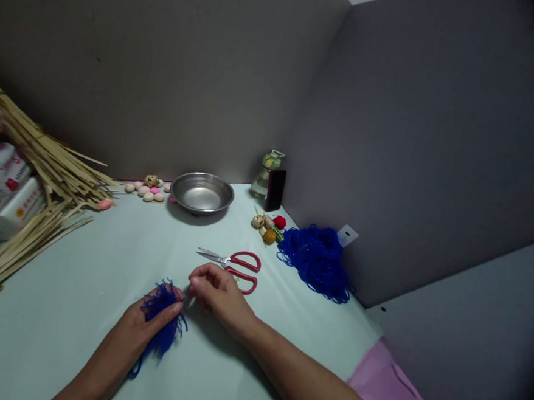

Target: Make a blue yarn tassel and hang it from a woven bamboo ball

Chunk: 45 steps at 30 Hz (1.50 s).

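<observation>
My left hand (148,323) is closed around a frayed bundle of blue yarn (162,311), whose loose ends stick out above and below the fingers. Thumb and index finger of my right hand (215,291) pinch a thin strand of blue yarn (187,292) at the bundle's right side. Just beyond the right hand lie scissors with red handles (245,256), their blades pointing left and slightly parted. A big heap of blue yarn (315,258) rests farther right against the partition.
A steel bowl (202,193) stands at the back beside several pale egg-shaped pieces (144,190). A phone (275,190) leans against a bottle (261,181); small ornaments (269,227) lie before them. Straw-coloured strips (54,167) and white packages (7,188) occupy the left.
</observation>
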Each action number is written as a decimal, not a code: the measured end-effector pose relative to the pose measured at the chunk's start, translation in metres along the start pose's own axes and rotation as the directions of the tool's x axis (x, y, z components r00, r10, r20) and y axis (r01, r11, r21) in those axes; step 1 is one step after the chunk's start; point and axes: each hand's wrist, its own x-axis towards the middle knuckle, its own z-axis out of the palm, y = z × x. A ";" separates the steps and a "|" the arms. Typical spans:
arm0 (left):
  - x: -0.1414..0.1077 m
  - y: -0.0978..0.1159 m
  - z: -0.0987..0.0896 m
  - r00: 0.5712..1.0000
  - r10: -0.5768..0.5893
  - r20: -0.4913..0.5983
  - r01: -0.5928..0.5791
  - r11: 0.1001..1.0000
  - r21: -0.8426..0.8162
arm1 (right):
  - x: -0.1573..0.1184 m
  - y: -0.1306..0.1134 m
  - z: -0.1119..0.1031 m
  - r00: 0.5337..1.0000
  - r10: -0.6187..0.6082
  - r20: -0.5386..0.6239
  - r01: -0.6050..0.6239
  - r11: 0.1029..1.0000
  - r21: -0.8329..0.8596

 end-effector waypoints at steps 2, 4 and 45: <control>0.000 0.004 0.002 1.000 -0.005 0.014 0.005 1.000 -0.023 | -0.001 -0.001 0.001 0.999 0.003 0.039 -0.002 1.000 -0.019; 0.001 0.006 0.003 1.000 0.003 0.031 -0.001 0.999 -0.048 | -0.003 0.000 0.003 0.998 0.007 0.065 -0.004 0.999 -0.042; 0.001 -0.016 -0.008 0.997 0.035 0.073 -0.034 0.999 -0.012 | -0.006 -0.005 -0.004 0.996 0.009 0.085 0.004 0.988 -0.154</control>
